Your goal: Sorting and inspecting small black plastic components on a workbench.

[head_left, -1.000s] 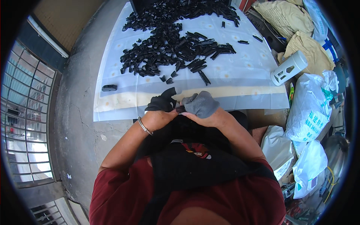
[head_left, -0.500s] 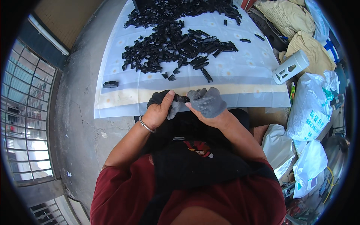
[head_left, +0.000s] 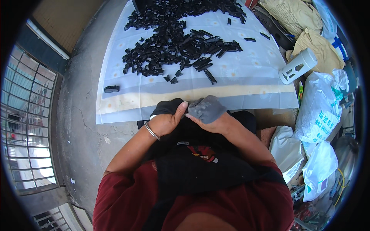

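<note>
White plastic sack (head_left: pixel 314 100) at 3 o'clock: several lines of blue-green printed characters (head_left: pixel 323 122), slanting across lower front; beige sack (head_left: pixel 291 17) between 1 and 2 o'clock: rows of faint print (head_left: pixel 293 10), too small to read

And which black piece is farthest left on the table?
The chunky black piece on the tablecloth, lying alone to the left of the whole pile.

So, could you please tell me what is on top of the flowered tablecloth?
A heap of black parts, loose black pieces nearby, and a whitish cylinder at the right edge. The cloth beneath the heap is hidden.
</note>
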Demonstrator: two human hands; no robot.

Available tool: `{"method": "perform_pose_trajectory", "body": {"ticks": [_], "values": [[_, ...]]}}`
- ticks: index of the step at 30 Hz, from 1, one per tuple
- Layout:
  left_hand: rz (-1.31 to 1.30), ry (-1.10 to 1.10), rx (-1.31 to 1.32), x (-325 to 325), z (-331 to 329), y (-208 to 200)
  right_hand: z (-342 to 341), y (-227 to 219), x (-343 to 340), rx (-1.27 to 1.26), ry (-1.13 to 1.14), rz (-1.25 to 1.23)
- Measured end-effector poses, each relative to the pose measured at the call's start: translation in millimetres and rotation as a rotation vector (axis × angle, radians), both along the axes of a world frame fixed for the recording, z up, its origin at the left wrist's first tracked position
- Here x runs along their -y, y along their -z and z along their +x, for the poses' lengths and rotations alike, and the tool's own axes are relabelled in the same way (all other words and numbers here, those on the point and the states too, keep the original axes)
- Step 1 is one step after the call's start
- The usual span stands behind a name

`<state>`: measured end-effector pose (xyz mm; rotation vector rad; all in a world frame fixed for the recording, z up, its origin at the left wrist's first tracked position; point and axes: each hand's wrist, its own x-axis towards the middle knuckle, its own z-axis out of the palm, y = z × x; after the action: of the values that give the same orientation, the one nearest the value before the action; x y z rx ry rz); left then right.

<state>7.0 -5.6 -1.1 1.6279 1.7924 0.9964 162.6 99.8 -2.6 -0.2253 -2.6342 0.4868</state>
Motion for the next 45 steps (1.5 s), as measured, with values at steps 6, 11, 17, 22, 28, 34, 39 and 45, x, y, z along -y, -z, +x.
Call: {"method": "perform_pose_trajectory", "body": {"ticks": [6,11,17,22,28,34,39,45], "values": [[0.098,-0.397,-0.617,-43,-31,9,-4,1,-58,0.047,0.431,0.179],[0.079,-0.320,-0.758,-55,-31,17,-13,23,-75,0.044,0.449,0.292],[0.135,-0.373,-0.549,-32,-20,8,-1,9,-54,0.033,0.395,0.174],[0.003,-0.323,-0.264,-13,-15,-3,4,-2,-29,-0.136,0.103,-0.282],[0.154,-0.213,-0.296,-2,-8,-5,1,-14,-12,0.060,0.044,-0.165],[0.216,-0.063,-0.060,6,-2,-8,-3,-11,2,0.106,-0.095,-0.085],[-0.157,-0.175,0.723,17,8,4,-7,-11,15,-0.090,0.025,0.020],[0.025,-0.223,0.551,12,4,18,-1,-18,7,-0.123,0.070,0.043]]}}
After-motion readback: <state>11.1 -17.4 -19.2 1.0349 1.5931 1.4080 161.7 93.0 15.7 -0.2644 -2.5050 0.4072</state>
